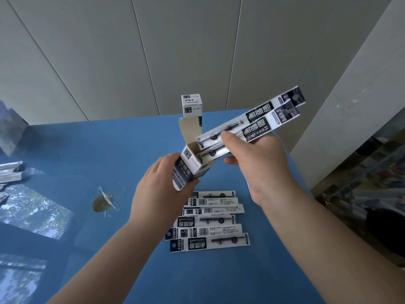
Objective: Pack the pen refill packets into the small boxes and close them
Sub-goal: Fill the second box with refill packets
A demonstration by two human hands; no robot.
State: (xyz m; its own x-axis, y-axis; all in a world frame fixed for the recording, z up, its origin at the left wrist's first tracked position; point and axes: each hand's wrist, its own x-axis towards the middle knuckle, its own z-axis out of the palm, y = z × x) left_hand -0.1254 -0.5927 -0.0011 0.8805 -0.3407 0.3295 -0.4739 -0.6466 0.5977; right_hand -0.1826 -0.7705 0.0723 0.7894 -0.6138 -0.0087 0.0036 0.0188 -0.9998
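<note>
My left hand (161, 185) grips a small white and dark box (189, 166) above the blue table, tilted, its top flap open. My right hand (255, 159) holds two long pen refill packets (258, 121) side by side, their lower ends at the mouth of the open box and their upper ends pointing up to the right. Several more refill packets (210, 220) lie in an overlapping pile on the table under my hands. A second small box (191, 105) stands upright and closed at the far edge of the table.
The blue table (109, 154) has a glossy top with window reflections on the left. A small brownish mark or leaf-like thing (102, 201) lies left of the pile. More packets (9, 174) sit at the left edge. A cluttered shelf (361, 183) stands to the right.
</note>
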